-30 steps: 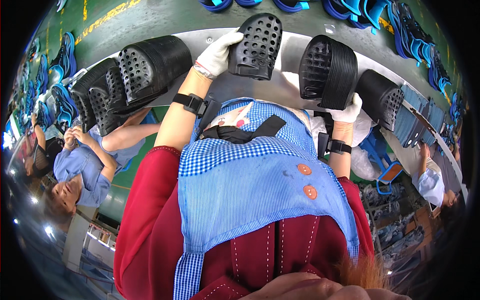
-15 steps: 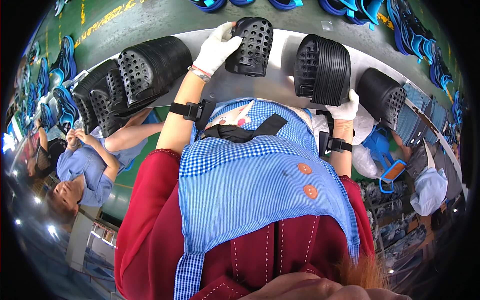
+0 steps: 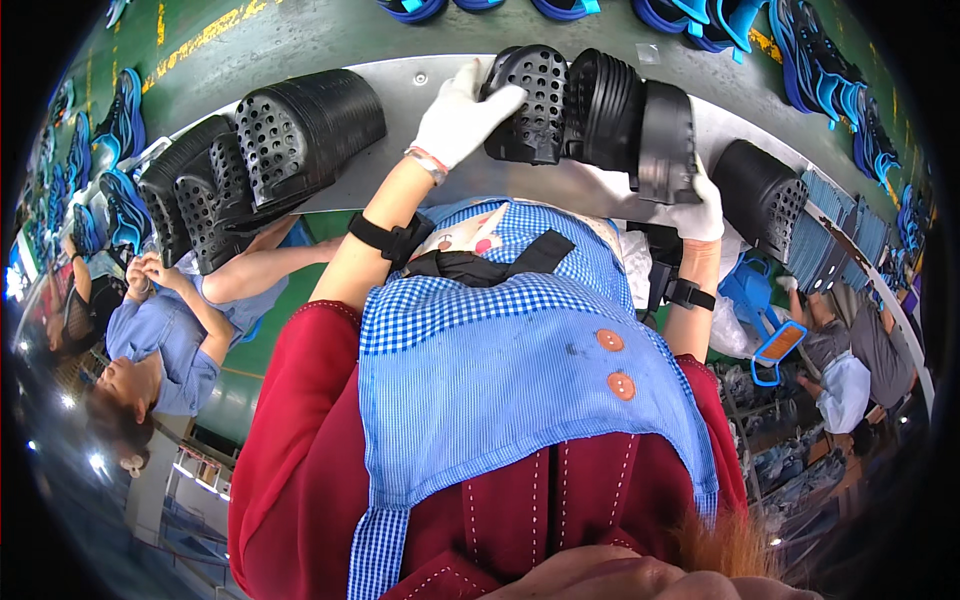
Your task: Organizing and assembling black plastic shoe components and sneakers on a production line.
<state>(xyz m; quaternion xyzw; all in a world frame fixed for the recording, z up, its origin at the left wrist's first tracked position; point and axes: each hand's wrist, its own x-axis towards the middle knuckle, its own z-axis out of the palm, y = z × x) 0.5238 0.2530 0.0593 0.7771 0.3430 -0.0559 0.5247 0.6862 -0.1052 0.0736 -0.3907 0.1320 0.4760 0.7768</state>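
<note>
White gloves cover both of my hands. At the left end of a row of curved black pieces, my left hand [image 3: 462,118] grips a black perforated piece [image 3: 538,98], thumb across its holed face and fingers at its far edge. A nested stack of black pieces [image 3: 604,112] adjoins it on the right, partly fanned apart. My right hand [image 3: 697,208] holds the right end of this stack, at a smooth black piece [image 3: 667,145]; some of its fingers are hidden behind it.
The row lies on a narrow metal table [image 3: 420,78]. Larger black stacks stand at left [image 3: 310,135] and right [image 3: 760,195]. Blue-and-black shoes [image 3: 830,85] line the green floor beyond. A seated person [image 3: 165,330] is at left, and a blue stool [image 3: 752,290] at right.
My left hand and its perforated piece have moved right, up against the stack. The stack has been fanned apart and shifted left, with my right hand at its right end.
</note>
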